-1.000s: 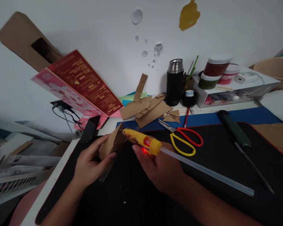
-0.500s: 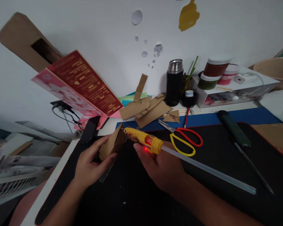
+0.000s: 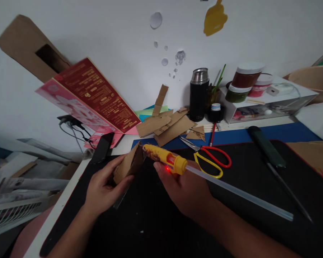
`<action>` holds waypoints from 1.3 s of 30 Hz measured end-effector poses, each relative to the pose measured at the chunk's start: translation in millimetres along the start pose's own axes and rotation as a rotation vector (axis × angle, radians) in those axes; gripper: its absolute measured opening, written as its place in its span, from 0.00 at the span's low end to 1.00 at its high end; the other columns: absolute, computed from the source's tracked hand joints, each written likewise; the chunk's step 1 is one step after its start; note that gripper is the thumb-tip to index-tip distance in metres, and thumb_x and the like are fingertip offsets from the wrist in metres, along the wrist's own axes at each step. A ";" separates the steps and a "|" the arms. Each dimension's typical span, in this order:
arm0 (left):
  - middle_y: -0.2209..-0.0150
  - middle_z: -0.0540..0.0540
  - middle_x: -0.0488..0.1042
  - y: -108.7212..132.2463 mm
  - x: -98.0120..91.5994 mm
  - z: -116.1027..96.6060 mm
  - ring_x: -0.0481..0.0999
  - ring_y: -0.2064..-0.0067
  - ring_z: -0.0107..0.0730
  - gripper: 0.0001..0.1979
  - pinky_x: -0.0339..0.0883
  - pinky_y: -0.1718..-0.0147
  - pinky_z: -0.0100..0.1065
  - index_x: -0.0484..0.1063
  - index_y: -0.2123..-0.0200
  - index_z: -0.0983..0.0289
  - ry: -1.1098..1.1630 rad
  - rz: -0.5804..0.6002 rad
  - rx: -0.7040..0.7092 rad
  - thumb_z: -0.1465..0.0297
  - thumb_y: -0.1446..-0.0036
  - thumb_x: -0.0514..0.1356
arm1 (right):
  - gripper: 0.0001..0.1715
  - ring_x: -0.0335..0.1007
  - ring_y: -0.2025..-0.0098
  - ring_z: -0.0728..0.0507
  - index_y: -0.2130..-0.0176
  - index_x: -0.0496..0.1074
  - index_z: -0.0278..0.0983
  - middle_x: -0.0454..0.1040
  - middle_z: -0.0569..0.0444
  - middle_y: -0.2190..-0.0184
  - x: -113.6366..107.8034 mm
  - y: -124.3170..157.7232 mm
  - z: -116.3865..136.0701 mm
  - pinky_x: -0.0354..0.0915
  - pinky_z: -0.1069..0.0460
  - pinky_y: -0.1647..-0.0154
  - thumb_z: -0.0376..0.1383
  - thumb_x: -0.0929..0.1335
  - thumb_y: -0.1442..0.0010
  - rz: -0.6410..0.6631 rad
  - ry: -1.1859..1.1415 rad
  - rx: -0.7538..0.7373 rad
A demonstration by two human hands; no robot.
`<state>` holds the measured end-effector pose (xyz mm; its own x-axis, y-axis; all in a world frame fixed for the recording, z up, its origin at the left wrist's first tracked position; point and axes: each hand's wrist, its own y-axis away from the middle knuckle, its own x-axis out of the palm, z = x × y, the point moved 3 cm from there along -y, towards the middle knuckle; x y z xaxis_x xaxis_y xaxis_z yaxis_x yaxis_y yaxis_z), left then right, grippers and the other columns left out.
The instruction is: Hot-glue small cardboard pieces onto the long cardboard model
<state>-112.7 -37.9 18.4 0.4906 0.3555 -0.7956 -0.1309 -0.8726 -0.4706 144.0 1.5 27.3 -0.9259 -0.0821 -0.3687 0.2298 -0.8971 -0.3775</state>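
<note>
My left hand point(image 3: 104, 186) is closed on a folded piece of cardboard point(image 3: 129, 163), thumb on the near side and fingers behind it. My right hand point(image 3: 185, 191) grips a yellow hot glue gun point(image 3: 164, 157) with a red light glowing near my thumb. Its nozzle points left at the upper edge of the cardboard; whether they touch I cannot tell. A long translucent glue stick point(image 3: 239, 193) sticks out of the gun's back end. Just beyond my right hand lie scissors point(image 3: 214, 157) with one red and one yellow handle.
Cardboard scraps point(image 3: 174, 129) are piled behind my hands, beside a black thermos point(image 3: 199, 95). A dark green-handled pointed tool point(image 3: 269, 148) lies right on the black mat point(image 3: 140, 229). A red and pink card point(image 3: 94, 96) leans at left. Paint jars point(image 3: 246, 80) stand on a box.
The glue gun and my right hand have shifted very slightly to the right. My left hand and the cardboard have stayed almost still.
</note>
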 end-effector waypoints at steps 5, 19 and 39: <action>0.44 0.58 0.83 0.7 -0.6 1.1 0.86 0.48 0.46 0.25 0.80 0.51 0.39 0.73 0.39 0.58 0.009 -0.019 -0.001 0.61 0.38 0.68 | 0.22 0.68 0.80 0.45 0.70 0.73 0.40 0.69 0.57 0.83 -0.5 0.1 -0.2 0.63 0.51 0.72 0.47 0.64 0.28 -0.010 0.000 0.009; 0.52 0.57 0.86 0.0 -6.3 9.4 0.87 0.56 0.45 0.31 0.80 0.61 0.34 0.80 0.44 0.60 0.509 -0.166 -0.455 0.59 0.51 0.76 | 0.16 0.77 0.73 0.45 0.63 0.75 0.39 0.79 0.55 0.74 3.7 6.5 -6.2 0.64 0.53 0.72 0.47 0.67 0.27 0.005 -0.131 0.026; 0.61 0.58 0.87 -1.8 -1.5 13.1 0.85 0.66 0.41 0.32 0.77 0.69 0.32 0.80 0.45 0.62 0.742 -0.102 -0.513 0.59 0.53 0.77 | 0.14 0.80 0.68 0.43 0.57 0.78 0.40 0.80 0.55 0.70 8.2 8.6 -7.8 0.70 0.52 0.66 0.47 0.68 0.28 0.032 -0.253 0.036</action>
<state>-124.4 -32.4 15.4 0.9311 0.2868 -0.2253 0.2561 -0.9540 -0.1561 140.7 -3.5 14.4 -0.9651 -0.2124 -0.1534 0.2532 -0.9067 -0.3373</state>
